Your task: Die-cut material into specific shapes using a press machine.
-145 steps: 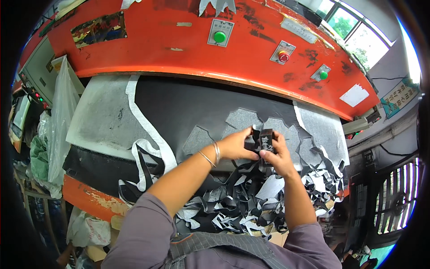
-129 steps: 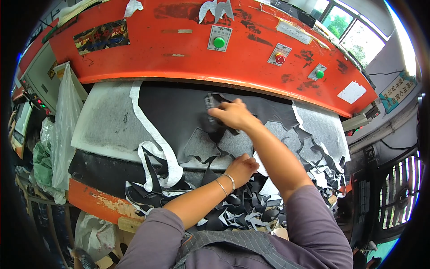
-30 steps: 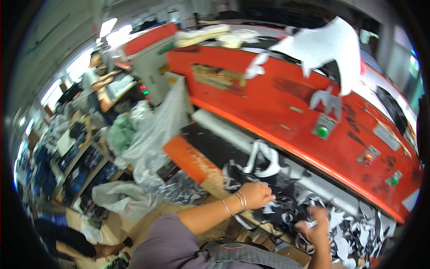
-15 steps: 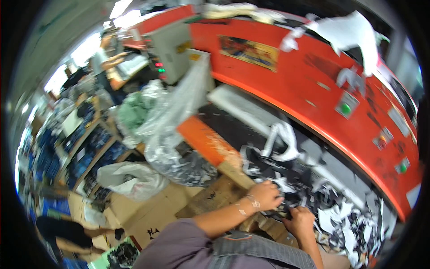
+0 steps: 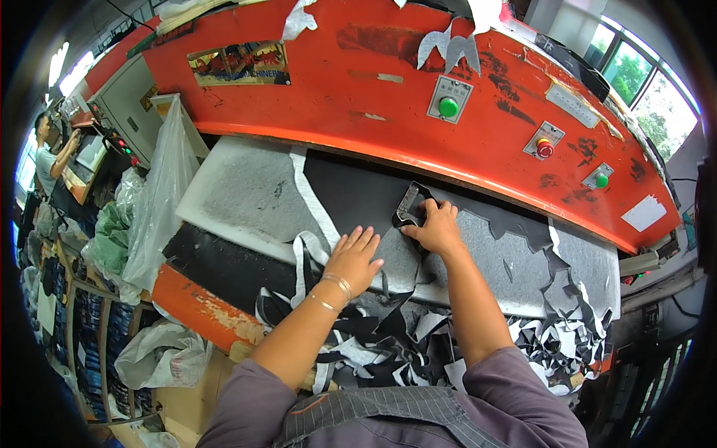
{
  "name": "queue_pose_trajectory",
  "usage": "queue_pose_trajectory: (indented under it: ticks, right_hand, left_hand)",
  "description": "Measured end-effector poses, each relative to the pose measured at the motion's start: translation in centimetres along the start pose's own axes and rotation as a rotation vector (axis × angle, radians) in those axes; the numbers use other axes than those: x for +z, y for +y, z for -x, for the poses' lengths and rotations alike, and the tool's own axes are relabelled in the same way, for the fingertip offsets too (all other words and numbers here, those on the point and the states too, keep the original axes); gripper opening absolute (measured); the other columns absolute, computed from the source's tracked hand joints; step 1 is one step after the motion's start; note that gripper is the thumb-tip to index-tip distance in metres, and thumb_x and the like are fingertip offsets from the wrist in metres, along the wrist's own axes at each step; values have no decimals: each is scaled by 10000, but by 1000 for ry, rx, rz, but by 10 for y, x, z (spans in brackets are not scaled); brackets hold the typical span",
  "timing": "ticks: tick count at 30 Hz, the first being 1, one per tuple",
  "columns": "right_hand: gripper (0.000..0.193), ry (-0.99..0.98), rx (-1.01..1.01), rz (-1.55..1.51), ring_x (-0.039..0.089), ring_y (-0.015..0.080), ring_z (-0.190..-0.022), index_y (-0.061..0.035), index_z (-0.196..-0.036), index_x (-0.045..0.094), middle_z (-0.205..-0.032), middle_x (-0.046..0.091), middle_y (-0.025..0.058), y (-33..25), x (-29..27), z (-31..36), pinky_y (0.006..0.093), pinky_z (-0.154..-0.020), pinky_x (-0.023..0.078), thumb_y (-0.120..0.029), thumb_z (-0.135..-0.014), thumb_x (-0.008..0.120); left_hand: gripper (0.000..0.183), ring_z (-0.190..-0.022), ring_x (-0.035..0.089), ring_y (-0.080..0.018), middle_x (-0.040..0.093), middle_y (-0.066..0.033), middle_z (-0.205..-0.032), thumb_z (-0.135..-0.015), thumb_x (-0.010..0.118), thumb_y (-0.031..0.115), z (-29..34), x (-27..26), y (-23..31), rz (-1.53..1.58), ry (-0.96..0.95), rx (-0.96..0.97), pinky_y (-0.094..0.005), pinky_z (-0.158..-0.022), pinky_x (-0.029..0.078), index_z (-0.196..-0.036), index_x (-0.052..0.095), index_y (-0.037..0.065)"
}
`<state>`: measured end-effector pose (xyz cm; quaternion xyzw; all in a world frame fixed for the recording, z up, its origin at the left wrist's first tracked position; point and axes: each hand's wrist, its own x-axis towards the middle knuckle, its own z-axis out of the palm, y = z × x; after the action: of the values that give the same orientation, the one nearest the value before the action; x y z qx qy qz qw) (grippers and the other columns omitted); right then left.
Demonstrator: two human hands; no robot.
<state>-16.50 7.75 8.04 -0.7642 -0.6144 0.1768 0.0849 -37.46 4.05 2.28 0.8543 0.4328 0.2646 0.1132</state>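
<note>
My right hand [image 5: 439, 228] grips a cutting die [image 5: 408, 201], a dark metal frame, by its right side. The die sits on a dark sheet of material [image 5: 347, 190] laid over the grey cutting bed [image 5: 243, 187]. Fingers stretched and spread, my left hand [image 5: 352, 265] lies at the near edge of the sheet, beside a narrow white strip [image 5: 317, 205]. No object is in the left hand. Under my forearms is a heap of black and white offcuts [image 5: 373, 336].
A red press beam [image 5: 336, 97] spans the far side, with a green button [image 5: 448, 107] and a red knob [image 5: 545, 149] on it. To the left stand an orange ledge [image 5: 202, 306], clear plastic sheeting [image 5: 160, 209] and a white sack [image 5: 160, 355]. Another person [image 5: 52, 160] works at far left.
Both hands have left the offcut heap and moved forward onto the cutting bed. My right hand now has the cutting die. The view has swung to the right.
</note>
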Motion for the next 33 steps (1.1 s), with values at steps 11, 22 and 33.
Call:
queue_pose_trajectory:
  ticks: [11, 22, 33]
  right_hand:
    - [477, -100, -118, -1125, 530, 158, -993, -42, -1175, 592, -1047, 574, 27, 72, 4, 70, 297, -903, 411, -156, -727, 710]
    - [480, 59, -65, -455, 535, 271, -944, -9, -1073, 654, -1077, 462, 166, 0, -32, 52, 377, -820, 468, -401, -797, 649]
    - [725, -104, -147, 114, 449, 411, -1198, 5, -1253, 539, -1254, 469, 291, -103, 30, 5, 463, -981, 432, -529, -769, 625]
  left_hand:
    - [760, -1254, 480, -319, 490, -231, -1356, -761, 742, 364, -57, 14, 22, 575, -148, -30, -376, -1044, 371, -1344, 451, -27]
    - [51, -892, 572, -199, 608, -14, -783, -730, 614, 141, 29, 46, 79, 306, -33, 433, -390, -886, 368, -769, 642, 156]
    - [215, -952, 591, -297, 645, -84, -937, -801, 682, 271, 74, -12, 99, 708, -396, 345, -412, -860, 451, -922, 666, 94]
